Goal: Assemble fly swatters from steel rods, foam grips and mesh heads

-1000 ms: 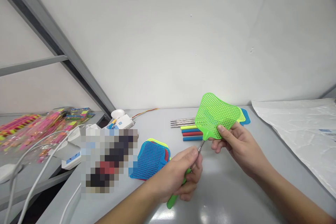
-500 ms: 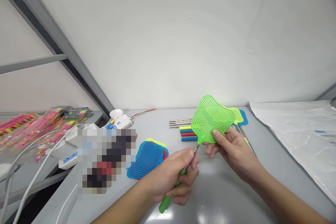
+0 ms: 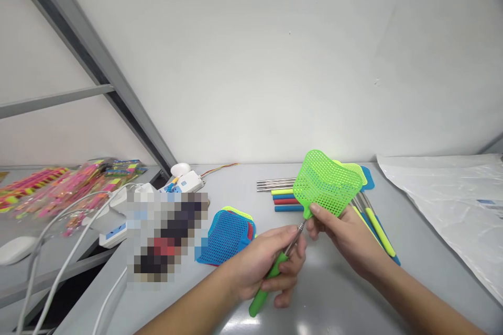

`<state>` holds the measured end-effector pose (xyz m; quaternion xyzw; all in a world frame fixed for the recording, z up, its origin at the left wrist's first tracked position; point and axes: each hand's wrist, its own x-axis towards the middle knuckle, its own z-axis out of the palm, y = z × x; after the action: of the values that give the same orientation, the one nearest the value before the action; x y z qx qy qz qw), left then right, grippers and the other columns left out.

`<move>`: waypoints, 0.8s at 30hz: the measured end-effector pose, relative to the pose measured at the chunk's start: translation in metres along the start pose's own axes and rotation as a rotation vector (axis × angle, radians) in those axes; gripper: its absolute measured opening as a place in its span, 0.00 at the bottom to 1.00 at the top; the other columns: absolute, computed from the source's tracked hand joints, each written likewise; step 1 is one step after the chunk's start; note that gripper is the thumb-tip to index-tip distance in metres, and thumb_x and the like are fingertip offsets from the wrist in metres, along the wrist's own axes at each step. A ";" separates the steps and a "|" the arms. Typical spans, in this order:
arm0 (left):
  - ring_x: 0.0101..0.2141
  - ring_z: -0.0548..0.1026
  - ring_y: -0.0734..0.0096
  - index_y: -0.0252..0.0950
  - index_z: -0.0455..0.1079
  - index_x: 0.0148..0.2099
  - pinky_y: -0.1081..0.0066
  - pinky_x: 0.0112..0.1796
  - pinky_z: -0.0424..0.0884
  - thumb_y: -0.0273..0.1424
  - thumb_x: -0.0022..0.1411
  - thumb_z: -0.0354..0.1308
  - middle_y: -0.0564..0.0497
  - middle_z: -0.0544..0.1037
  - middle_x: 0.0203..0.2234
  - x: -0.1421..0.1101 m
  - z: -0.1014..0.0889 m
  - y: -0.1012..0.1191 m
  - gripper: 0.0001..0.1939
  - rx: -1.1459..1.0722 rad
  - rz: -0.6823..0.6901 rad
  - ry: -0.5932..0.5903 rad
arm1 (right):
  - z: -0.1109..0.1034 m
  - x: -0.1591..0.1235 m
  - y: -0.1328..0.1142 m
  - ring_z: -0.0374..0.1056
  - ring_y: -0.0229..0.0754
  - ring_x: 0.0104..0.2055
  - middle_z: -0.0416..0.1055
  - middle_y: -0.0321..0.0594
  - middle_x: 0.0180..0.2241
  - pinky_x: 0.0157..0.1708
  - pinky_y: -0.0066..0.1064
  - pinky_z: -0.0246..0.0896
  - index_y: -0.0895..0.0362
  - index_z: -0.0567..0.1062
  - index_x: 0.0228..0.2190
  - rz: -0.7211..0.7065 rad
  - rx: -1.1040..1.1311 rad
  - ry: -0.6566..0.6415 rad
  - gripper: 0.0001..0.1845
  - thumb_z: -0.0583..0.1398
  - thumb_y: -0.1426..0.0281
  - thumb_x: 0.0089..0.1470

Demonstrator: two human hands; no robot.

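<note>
A green fly swatter [image 3: 324, 183] is between my hands, tilted with its perforated head up and to the right. My left hand [image 3: 271, 261] is closed round its metal rod and green grip [image 3: 259, 298], the thumb on the thin rod. With thumb and fingers my right hand [image 3: 349, 238] pinches the lower edge of the head by the neck. Left of my hands lie stacked loose swatter heads [image 3: 226, 235], blue on top, red and yellow beneath. Behind the green head are several telescopic rods [image 3: 277, 184] with yellow, blue and red grips [image 3: 288, 208].
Whole swatters with yellow and blue handles [image 3: 379, 230] lie beyond my right hand. A white plastic bag [image 3: 440, 188] covers the table's right side. On the left are a power strip [image 3: 188, 181], white cables [image 3: 65, 261] and packaged colourful items [image 3: 74, 183]. A wall stands behind.
My right hand has shifted its grip closer to the neck, and the swatter head has turned slightly. More of the green grip shows by my left hand. The view has shifted a little.
</note>
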<state>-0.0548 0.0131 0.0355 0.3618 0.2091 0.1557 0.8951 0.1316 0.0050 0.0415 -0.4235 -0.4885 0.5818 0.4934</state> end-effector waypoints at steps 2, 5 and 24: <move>0.09 0.48 0.85 0.38 0.61 0.36 0.79 0.15 0.63 0.44 0.69 0.43 0.63 0.58 0.17 0.000 0.001 -0.001 0.16 0.011 0.012 0.003 | 0.000 0.000 0.001 0.66 0.38 0.26 0.70 0.36 0.23 0.30 0.33 0.62 0.57 0.72 0.25 0.005 -0.005 -0.006 0.16 0.59 0.58 0.57; 0.09 0.48 0.86 0.38 0.60 0.36 0.78 0.15 0.63 0.45 0.69 0.44 0.63 0.58 0.17 0.001 0.003 -0.004 0.17 0.030 0.032 0.010 | 0.001 -0.001 0.001 0.66 0.39 0.26 0.69 0.36 0.22 0.31 0.33 0.62 0.56 0.71 0.24 0.008 -0.040 -0.007 0.17 0.59 0.57 0.57; 0.09 0.52 0.86 0.38 0.58 0.36 0.75 0.17 0.67 0.43 0.68 0.46 0.64 0.58 0.17 0.010 0.009 -0.016 0.14 0.187 0.144 0.131 | -0.002 -0.001 0.007 0.58 0.38 0.21 0.58 0.31 0.16 0.25 0.33 0.56 0.53 0.63 0.18 -0.059 -0.134 0.212 0.21 0.62 0.58 0.55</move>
<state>-0.0399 0.0006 0.0277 0.4468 0.2541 0.2225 0.8284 0.1330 0.0038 0.0344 -0.5001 -0.4835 0.4853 0.5297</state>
